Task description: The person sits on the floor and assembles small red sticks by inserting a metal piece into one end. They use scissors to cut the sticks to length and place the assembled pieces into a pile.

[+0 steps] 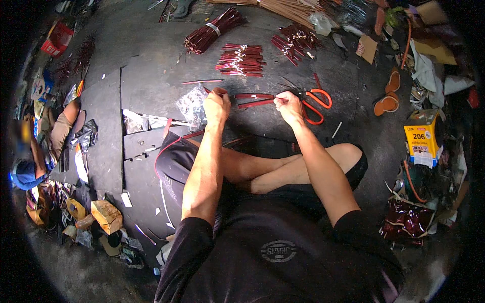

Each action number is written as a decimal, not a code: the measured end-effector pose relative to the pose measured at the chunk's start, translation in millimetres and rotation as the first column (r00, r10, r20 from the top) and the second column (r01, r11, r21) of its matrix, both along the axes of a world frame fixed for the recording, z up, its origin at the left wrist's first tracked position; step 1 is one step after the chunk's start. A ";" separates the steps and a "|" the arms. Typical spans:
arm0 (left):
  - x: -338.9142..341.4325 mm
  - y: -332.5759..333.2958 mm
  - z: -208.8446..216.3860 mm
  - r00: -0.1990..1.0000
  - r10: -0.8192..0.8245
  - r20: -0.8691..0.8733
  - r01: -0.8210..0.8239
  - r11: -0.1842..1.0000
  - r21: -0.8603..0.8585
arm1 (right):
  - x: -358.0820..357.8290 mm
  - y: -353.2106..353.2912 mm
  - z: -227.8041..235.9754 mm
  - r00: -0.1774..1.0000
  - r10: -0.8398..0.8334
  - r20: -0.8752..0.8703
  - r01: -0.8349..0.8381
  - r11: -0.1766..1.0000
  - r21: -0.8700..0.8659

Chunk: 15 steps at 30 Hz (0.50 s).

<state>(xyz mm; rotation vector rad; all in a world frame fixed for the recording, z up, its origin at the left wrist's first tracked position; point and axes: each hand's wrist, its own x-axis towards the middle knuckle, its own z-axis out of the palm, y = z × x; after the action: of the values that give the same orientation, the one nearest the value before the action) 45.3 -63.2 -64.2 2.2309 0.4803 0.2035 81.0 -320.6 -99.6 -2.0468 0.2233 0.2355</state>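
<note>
In front of my crossed legs, my right hand (289, 107) pinches the right end of a shiny dark red strip (255, 96). A second red strip (248, 105) lies just below it. My left hand (217, 104) is closed, its fingertips curled together to the left of the strips; whatever it grips is too small to make out. Crumpled clear plastic (191, 107) lies against its left side. Scissors with orange handles (319, 98) rest just right of my right hand, blades pointing up and left. Beyond my hands lies a stack of tied red strips (240, 60).
Farther off are a banded bundle of red strips (214, 31), a loose red pile (295, 43) and tan sticks (273, 10). On the right are orange sandals (388, 96) and a yellow box (423, 136). Another person in a blue cap (25, 174) sits at far left, near a cardboard box (106, 216).
</note>
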 end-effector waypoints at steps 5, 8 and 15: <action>-26.9 -27.1 -5.7 0.985 -0.160 0.071 0.149 0.980 0.135 | -3.0 3.1 -1.7 0.999 -0.006 -0.040 0.006 1.000 -0.001; -49.9 -59.9 9.3 0.945 -0.325 0.024 0.317 0.935 0.160 | -11.7 12.0 2.8 0.990 -0.058 -0.125 0.067 0.995 0.067; -60.0 -79.1 8.3 0.894 -0.422 -0.148 0.446 0.813 0.375 | -11.9 22.6 25.9 0.989 -0.045 -0.142 0.059 0.994 0.096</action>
<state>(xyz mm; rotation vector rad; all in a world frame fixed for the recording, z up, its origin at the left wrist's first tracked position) -14.7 -142.3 -55.9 2.6876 -0.0695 -0.0109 69.0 -298.0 -73.7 -1.9241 0.3443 0.3507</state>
